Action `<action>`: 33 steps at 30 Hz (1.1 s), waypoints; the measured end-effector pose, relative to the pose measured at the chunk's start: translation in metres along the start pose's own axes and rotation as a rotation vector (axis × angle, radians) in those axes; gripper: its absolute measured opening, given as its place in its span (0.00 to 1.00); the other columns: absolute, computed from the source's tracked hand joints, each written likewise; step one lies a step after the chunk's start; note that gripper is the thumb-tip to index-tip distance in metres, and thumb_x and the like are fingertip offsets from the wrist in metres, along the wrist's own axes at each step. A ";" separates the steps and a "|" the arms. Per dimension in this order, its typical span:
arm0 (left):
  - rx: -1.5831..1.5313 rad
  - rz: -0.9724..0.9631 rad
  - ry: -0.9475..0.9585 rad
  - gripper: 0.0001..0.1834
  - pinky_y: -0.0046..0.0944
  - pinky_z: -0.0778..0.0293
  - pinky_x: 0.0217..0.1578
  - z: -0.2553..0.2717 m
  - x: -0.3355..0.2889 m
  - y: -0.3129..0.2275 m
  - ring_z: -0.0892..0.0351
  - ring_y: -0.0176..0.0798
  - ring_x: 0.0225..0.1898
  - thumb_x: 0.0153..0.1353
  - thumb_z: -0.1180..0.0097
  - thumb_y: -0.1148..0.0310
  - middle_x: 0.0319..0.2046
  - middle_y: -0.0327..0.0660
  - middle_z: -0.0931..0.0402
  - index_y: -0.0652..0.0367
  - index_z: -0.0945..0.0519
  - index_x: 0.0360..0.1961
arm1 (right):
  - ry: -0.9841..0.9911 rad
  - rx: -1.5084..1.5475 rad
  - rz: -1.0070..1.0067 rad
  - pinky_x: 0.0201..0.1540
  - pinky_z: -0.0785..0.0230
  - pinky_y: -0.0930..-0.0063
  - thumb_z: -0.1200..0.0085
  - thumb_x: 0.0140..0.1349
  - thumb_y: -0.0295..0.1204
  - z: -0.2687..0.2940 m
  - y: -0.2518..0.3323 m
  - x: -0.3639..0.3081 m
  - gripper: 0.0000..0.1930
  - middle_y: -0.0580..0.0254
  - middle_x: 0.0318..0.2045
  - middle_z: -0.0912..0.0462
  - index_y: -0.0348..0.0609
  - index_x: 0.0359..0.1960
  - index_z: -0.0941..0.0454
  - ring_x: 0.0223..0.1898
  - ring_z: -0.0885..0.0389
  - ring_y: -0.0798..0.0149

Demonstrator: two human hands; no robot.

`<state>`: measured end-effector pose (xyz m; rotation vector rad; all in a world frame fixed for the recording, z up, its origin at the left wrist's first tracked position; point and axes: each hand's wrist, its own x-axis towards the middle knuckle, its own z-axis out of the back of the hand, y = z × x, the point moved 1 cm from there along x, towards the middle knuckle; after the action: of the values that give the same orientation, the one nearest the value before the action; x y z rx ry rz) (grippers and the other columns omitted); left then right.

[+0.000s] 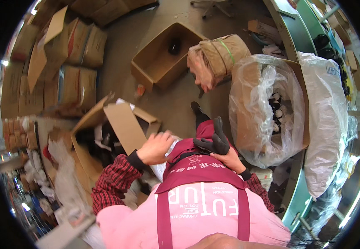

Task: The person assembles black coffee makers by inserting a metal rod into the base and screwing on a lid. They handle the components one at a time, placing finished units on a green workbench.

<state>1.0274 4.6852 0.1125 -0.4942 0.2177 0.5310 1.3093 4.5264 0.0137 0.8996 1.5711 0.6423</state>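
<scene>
My right hand is at the right side of my dark red apron, with a dark grey glove at its fingers. The palm and wrist are bare. Whether the glove is partly pulled on or only gripped, I cannot tell. My left hand is bare, its fingers curled together at the apron's left edge, beside a small whitish piece. What those fingers hold, if anything, is hidden. An open carton with dark items inside stands just beyond my left hand.
Ahead lies an open brown box with one dark object inside. Right of it is a wrapped brown bundle with a green strap. A plastic-lined carton holds several black-and-white items. A white sack lies far right; stacked cartons fill the left.
</scene>
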 end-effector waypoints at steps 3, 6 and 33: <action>-0.108 -0.419 -0.968 0.16 0.46 0.26 0.41 0.134 0.076 0.012 0.22 0.46 0.39 0.57 0.37 0.64 0.37 0.41 0.22 0.56 0.19 0.46 | 0.071 -0.056 0.079 0.60 0.32 0.73 0.29 0.59 0.30 0.002 0.048 0.095 0.28 0.64 0.53 0.17 0.35 0.60 0.23 0.53 0.22 0.69; 0.191 -0.801 -1.618 0.17 0.48 0.28 0.52 0.219 0.059 0.001 0.24 0.48 0.48 0.70 0.53 0.60 0.46 0.46 0.22 0.60 0.21 0.51 | 0.162 -0.041 0.165 0.60 0.31 0.72 0.29 0.59 0.32 0.000 0.095 0.181 0.28 0.62 0.51 0.16 0.35 0.59 0.23 0.53 0.21 0.68; 0.374 -1.254 -1.898 0.27 0.54 0.33 0.66 0.509 0.175 0.344 0.31 0.47 0.69 0.76 0.52 0.56 0.67 0.47 0.27 0.63 0.30 0.67 | 0.074 0.068 0.039 0.60 0.32 0.73 0.29 0.59 0.33 -0.104 0.339 0.554 0.26 0.63 0.54 0.18 0.32 0.57 0.21 0.54 0.24 0.70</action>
<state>1.0279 5.2746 0.3588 0.4181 -1.6940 -0.4389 1.2483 5.1814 -0.0019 0.9684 1.6534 0.6594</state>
